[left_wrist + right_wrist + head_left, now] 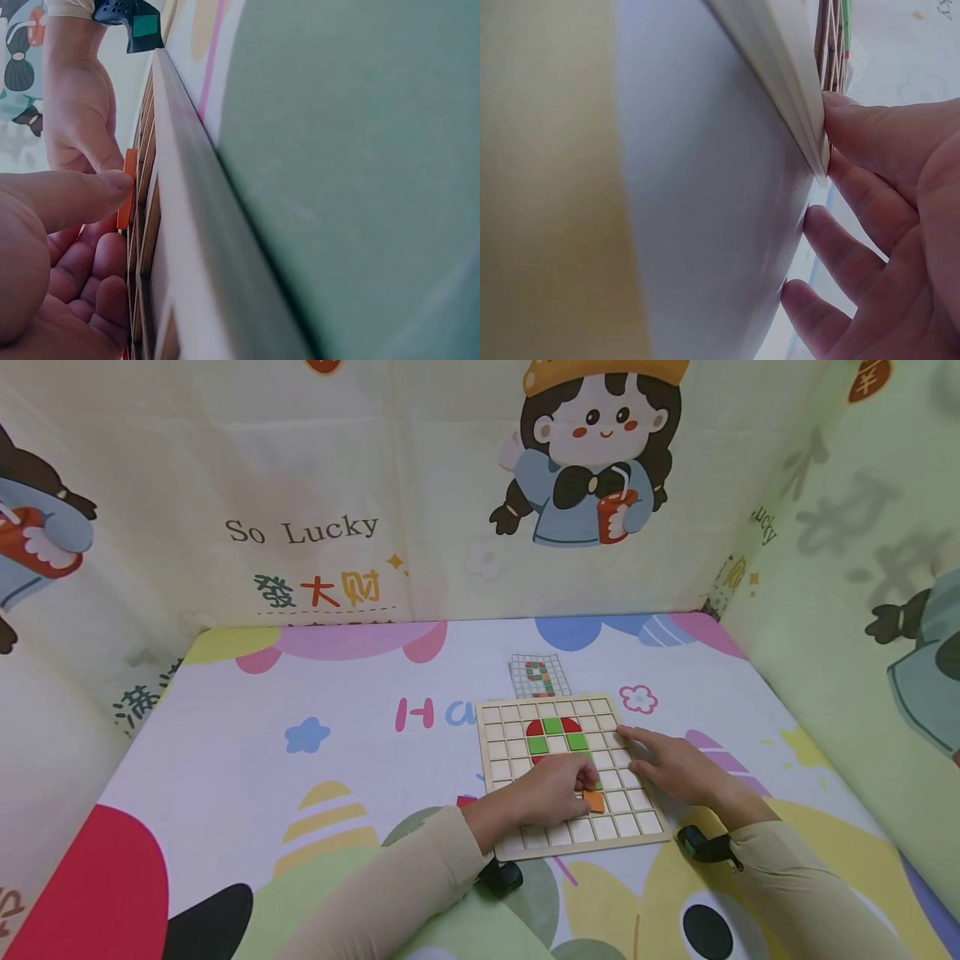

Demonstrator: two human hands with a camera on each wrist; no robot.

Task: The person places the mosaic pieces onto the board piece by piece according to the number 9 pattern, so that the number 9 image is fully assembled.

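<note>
Beige sleeves nearest; left hand pinches orange tile, partly covering board; right hand, spread, touches rim; card beyond.

The board is beige, with white squares. On it, the tiles are green, red and orange. Behind it, the white card has a grid; under it, the cloth is multicoloured.

Behind the square pale-wood grid board, the cream printed fabric backdrop reads "So Lucky" above "發大财". Left of the board, the white patterned tablecloth shows "Ha" and the cream side fabric "满"; rightward, pale-green side fabric bears "ucky" and "¥".
</note>
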